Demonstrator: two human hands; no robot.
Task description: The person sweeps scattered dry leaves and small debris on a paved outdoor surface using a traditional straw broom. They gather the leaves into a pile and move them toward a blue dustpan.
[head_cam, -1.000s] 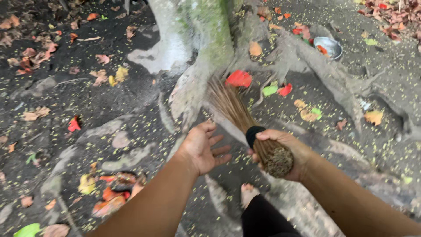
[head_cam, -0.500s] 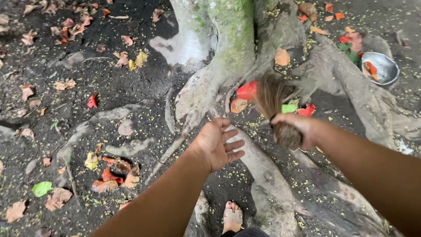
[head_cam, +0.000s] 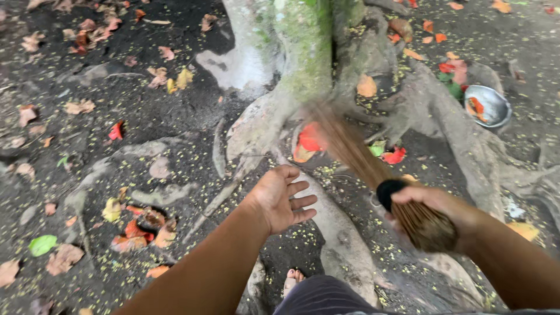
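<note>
My right hand (head_cam: 449,211) grips the bound end of a stick broom (head_cam: 373,172) with a black band. The broom's bristles are blurred and reach toward the base of a mossy tree trunk (head_cam: 303,52), over red and orange fallen leaves (head_cam: 309,140) between the roots. My left hand (head_cam: 283,198) hangs open, palm up and empty, just left of the broom above a thick root (head_cam: 341,233). Below it my bare foot (head_cam: 291,280) shows on the dark soil.
Grey roots spread from the trunk across dark earth strewn with small yellow bits. Fallen leaves lie at the left (head_cam: 137,224) and upper left. A metal bowl (head_cam: 489,105) with a red leaf in it sits among roots at the right.
The broom has swung from near the trunk back toward me and to the lower right, bristles still blurred. My left hand stays open beside it. The view has shifted a little.
</note>
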